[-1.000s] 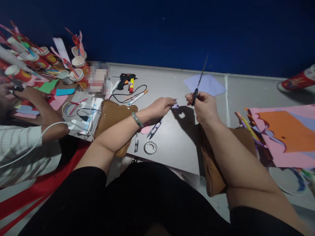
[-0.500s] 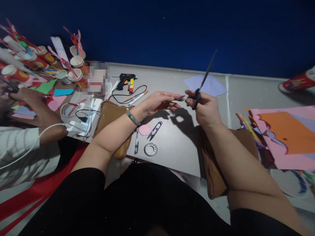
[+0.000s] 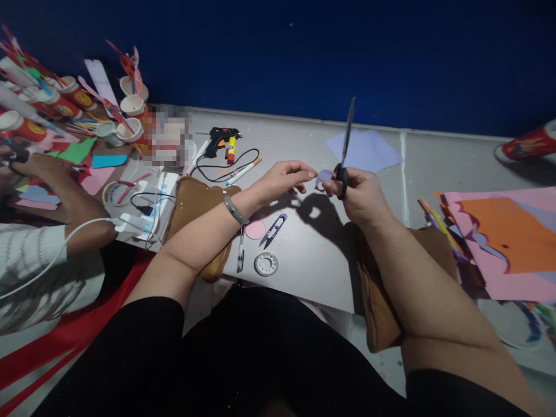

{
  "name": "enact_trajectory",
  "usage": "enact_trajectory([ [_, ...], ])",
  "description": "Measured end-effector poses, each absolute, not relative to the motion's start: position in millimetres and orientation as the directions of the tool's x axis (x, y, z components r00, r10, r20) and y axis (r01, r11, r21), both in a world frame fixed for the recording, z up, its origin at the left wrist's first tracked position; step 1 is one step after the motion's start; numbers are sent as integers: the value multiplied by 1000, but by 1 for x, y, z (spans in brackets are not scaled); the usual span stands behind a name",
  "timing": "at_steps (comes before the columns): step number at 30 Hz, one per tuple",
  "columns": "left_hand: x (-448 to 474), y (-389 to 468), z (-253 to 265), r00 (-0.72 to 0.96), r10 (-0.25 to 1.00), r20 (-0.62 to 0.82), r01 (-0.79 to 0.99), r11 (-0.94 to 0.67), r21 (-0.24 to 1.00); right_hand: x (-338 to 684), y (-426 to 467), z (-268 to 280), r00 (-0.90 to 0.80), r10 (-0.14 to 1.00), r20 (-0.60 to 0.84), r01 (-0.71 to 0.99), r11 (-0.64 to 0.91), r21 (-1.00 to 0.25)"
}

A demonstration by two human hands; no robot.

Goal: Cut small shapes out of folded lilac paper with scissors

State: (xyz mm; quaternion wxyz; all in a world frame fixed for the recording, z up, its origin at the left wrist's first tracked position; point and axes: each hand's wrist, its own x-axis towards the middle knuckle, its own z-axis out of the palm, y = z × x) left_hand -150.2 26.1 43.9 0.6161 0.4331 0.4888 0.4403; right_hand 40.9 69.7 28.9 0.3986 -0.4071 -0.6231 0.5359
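Note:
My left hand [image 3: 284, 180], with a green bangle [image 3: 235, 210] at its wrist, pinches the left edge of a small curved piece of purple paper [image 3: 324, 176]. My right hand [image 3: 364, 196] has its fingers around the black handles of the scissors [image 3: 348, 133]. Their blades are together and point up, away from the paper. The fingertips of this hand also meet the paper's right side. Below on the table lie a pink paper circle [image 3: 255, 229], purple thread snips [image 3: 275, 230], a pen [image 3: 240, 252] and a round white ring-shaped item [image 3: 266, 264].
A lilac paper sheet [image 3: 365, 149] lies beyond my right hand. Farther left are a glue gun [image 3: 220, 139], a glue stick [image 3: 231, 150] and a marker [image 3: 244, 172]. Brown cushions [image 3: 193, 205] sit under both arms. Stacked coloured paper [image 3: 499, 226] lies right; a co-worker's arm [image 3: 72, 191] is left.
The purple paper has turned from edge-on to show its curved face, and my right fingertips now touch it. The scissors have shifted left and stand more upright.

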Motion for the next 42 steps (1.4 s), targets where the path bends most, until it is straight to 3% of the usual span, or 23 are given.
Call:
enact_trajectory([
  [6,-148,25,45,166,983,-75,-30,82,996,40,65,32,-447,893,-58,175,23,-984],
  [17,-148,24,47,243,960,-141,61,129,990,42,70,25,-357,933,33,104,75,-992],
  [23,-145,23,51,-18,995,-100,-124,97,988,43,70,27,-264,952,152,82,180,-980],
  [30,-147,30,55,-241,950,-198,-368,99,925,42,63,28,-530,848,15,264,181,-947],
  [36,-145,27,59,-201,951,-233,-429,129,894,39,58,28,-641,755,-142,444,214,-870],
  [42,-144,24,56,-137,966,-219,-426,142,894,38,57,27,-669,731,-135,434,236,-869],
])
